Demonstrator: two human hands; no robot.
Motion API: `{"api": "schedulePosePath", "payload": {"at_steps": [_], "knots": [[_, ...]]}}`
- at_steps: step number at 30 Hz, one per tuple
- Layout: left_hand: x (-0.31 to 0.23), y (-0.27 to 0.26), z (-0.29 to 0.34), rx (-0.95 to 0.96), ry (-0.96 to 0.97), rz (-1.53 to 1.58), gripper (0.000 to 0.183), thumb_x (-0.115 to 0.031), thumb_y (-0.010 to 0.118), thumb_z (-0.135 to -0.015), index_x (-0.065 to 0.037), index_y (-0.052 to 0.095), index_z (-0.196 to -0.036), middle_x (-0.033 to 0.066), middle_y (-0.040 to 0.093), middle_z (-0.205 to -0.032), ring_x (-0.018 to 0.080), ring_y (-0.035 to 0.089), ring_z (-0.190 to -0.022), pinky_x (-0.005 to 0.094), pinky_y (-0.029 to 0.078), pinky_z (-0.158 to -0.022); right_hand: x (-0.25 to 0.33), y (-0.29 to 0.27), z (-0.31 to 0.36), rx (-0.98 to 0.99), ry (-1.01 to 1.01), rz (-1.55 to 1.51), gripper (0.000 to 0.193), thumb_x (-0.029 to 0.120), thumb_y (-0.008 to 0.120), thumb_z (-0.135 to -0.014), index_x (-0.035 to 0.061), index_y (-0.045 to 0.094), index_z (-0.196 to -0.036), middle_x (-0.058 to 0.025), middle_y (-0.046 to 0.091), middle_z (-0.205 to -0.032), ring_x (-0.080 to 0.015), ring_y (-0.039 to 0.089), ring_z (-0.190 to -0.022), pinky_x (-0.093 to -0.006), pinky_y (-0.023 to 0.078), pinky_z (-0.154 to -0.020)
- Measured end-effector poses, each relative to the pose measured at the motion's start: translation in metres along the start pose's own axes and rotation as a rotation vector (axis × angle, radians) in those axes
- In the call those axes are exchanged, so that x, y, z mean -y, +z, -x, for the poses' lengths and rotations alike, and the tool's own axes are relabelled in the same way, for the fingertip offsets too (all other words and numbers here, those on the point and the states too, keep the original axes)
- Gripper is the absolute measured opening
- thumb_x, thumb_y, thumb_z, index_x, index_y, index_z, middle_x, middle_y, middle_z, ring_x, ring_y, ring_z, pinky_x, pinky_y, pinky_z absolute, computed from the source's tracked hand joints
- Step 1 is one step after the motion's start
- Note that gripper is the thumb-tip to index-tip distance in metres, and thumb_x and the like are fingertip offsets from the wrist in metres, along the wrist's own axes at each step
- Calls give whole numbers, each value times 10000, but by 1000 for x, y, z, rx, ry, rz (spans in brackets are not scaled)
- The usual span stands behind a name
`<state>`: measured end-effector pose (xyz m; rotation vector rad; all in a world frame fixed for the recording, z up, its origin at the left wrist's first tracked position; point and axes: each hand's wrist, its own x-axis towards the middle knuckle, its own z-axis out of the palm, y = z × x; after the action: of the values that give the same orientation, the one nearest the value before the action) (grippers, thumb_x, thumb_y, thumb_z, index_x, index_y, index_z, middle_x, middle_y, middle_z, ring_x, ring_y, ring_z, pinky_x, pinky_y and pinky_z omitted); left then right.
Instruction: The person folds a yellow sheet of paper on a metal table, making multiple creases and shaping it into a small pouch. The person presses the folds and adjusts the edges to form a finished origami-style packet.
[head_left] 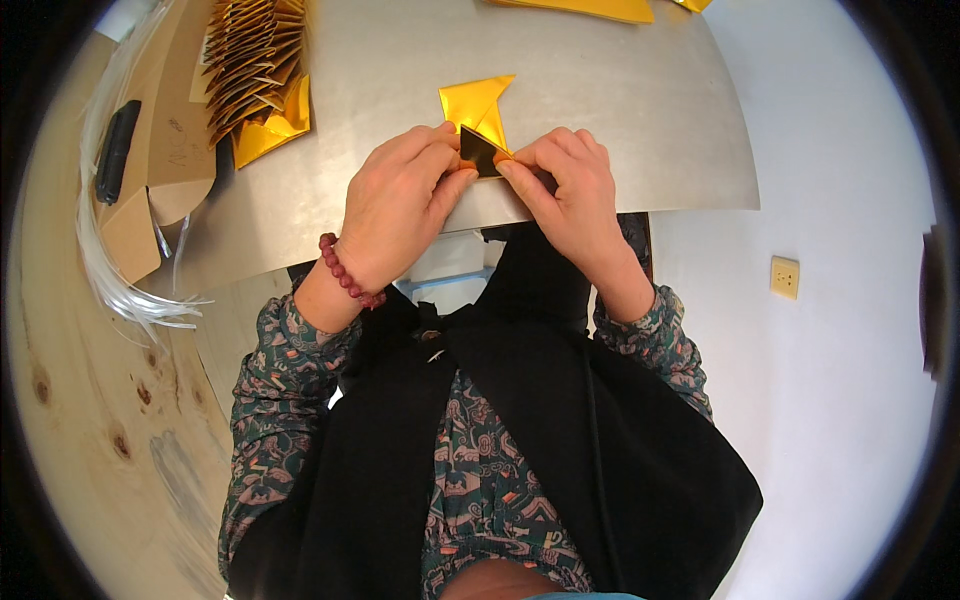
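Between my two hands, near the table's front edge, is a partly folded sheet of shiny gold paper (474,103). Its upper part sticks out beyond my fingers with a slanted, pointed corner, and a darker folded flap faces me. My left hand (405,190), with a red bead bracelet on the wrist, pinches the paper's left side between thumb and fingers. On the opposite side my right hand (568,190) pinches it, thumb on the near flap. The fingertips behind the paper are partly hidden.
A stack of folded gold pieces (257,80) stands at the left, beside a brown cardboard box (160,150). A black marker-like object (118,150) and a bundle of clear strips (95,240) lie there. More gold paper (590,8) is at the far edge. A white wall (840,200) borders the metal table (660,110).
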<state>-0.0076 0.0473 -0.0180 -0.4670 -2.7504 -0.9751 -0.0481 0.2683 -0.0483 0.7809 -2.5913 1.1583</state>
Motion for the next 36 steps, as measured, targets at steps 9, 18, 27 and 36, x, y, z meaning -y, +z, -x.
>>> {"api": "schedulePosePath", "payload": {"at_steps": [9, 18, 27, 36], "knots": [[-8, 5, -10, -112, -47, -19, 155, -116, 773, -896, -24, 652, -862, 117, 668, -957, 348, 643, -905, 462, 513, -835, 12, -6, -20, 63, 59, 91, 286, 316, 774, -950, 103, 698, -775, -55, 626, -736, -303, 601, -763, -451, 428, -725], [-11, 9, -11, -172, -148, 35, 238, -126, 796, -894, -46, 628, -1042, 123, 690, -982, 359, 666, -948, 457, 511, -866, 15, -9, -29, 129, 99, 136, 302, 325, 749, -953, 83, 711, -777, -90, 661, -761, -331, 638, -778, -482, 444, -712], [-4, 3, -14, -150, -89, 32, 262, -106, 773, -924, -73, 666, -1161, 79, 738, -985, 320, 694, -984, 440, 514, -878, 14, -7, -31, 149, 92, 194, 283, 308, 738, -944, 73, 713, -789, -109, 667, -766, -344, 646, -780, -495, 452, -707], [5, 9, -14, -144, -68, -43, 196, -147, 784, -910, -121, 794, -1104, 51, 698, -939, 290, 667, -949, 413, 501, -872, 12, 2, -31, 128, 79, 218, 266, 291, 736, -928, 73, 706, -780, -113, 665, -760, -345, 648, -762, -496, 458, -691]]}}
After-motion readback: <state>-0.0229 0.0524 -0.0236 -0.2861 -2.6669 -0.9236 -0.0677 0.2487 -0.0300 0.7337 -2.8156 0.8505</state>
